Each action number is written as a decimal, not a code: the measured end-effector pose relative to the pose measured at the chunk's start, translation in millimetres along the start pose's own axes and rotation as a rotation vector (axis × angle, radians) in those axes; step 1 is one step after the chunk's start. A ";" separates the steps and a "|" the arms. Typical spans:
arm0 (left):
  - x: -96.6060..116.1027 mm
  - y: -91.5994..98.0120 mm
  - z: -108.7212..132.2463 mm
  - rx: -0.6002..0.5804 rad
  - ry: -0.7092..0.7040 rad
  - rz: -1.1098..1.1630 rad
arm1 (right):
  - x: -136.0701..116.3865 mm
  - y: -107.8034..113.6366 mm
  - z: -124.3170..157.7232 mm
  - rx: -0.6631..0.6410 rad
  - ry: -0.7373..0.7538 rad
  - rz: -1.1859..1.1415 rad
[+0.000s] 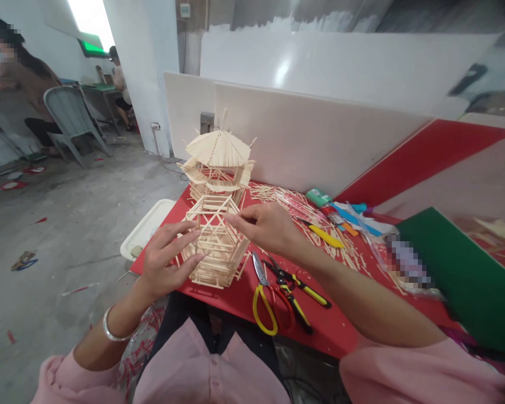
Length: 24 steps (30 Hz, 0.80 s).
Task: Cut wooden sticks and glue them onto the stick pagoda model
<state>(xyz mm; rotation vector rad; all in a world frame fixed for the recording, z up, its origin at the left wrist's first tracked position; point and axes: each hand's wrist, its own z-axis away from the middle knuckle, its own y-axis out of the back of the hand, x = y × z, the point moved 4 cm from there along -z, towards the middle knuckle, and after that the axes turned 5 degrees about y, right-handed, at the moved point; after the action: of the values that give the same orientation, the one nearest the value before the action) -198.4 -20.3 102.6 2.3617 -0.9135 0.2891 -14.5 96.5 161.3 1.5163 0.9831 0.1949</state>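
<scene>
A lattice model of thin wooden sticks stands at the near edge of the red table, its upper part an open frame with crossed diagonals. My left hand is at its left side, fingers stretched out and thumb apart, the fingertips at the sticks. At the frame's upper right, my right hand pinches with thumb and forefinger; what lies between the tips is too small to make out. Just behind stands a stick pavilion with a pointed, slatted roof and a lower tier of eaves.
On the red tabletop lie yellow-and-red-handled scissors, black-and-yellow pliers, a yellow cutter knife and loose sticks. A green board is at right, a white tray at left. Two people sit farther back.
</scene>
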 end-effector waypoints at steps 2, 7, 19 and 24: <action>-4.5 5.2 7.4 0.040 0.068 0.014 | 8.3 11.9 10.6 0.070 0.011 -0.055; -45.5 9.3 35.5 0.201 0.511 0.065 | 37.5 14.0 65.6 0.175 -0.079 -0.234; -103.3 -34.2 39.8 -0.139 1.010 0.196 | 21.8 -145.9 158.2 0.139 -0.408 -0.913; -88.1 -38.5 46.3 -0.100 1.064 0.386 | 19.0 -164.5 163.8 0.166 -0.308 -0.883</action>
<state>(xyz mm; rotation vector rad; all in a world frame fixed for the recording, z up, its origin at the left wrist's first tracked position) -238.4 23.1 13.7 1.5289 -0.7668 1.4279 26.2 -31.2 -29.2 1.0816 1.3363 -0.7386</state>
